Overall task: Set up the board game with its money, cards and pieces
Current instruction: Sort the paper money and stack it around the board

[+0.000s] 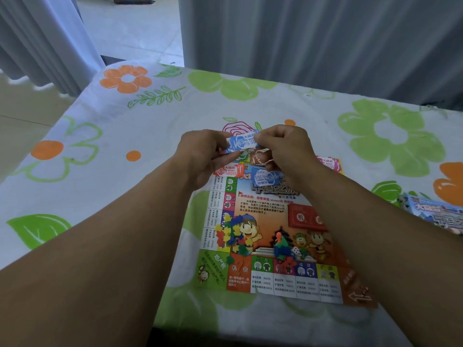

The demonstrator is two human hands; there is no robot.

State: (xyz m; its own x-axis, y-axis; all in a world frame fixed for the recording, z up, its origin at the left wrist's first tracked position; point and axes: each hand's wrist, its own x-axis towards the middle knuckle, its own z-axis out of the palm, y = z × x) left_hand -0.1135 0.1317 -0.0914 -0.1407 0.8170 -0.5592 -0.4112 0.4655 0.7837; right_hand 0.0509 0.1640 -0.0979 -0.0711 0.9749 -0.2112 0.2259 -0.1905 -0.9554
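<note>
A colourful paper game board (275, 279) lies flat on the flowered tablecloth. Above its far edge, my left hand (200, 156) and my right hand (285, 149) both pinch a stack of blue play-money notes (241, 144). Another blue note (265, 177) lies on the board below my hands. A red note (229, 170) sits at the board's far left and a pink note (328, 164) at its far right. A heap of small coloured plastic pieces (233, 236) rests on the board's left side. Pawns and a white die (288, 249) stand near its middle, beside a red card deck (304, 216).
The game's packaging (436, 214) lies at the table's right edge. Grey curtains (325, 46) hang behind the table. The table's left edge drops to a tiled floor (30, 116).
</note>
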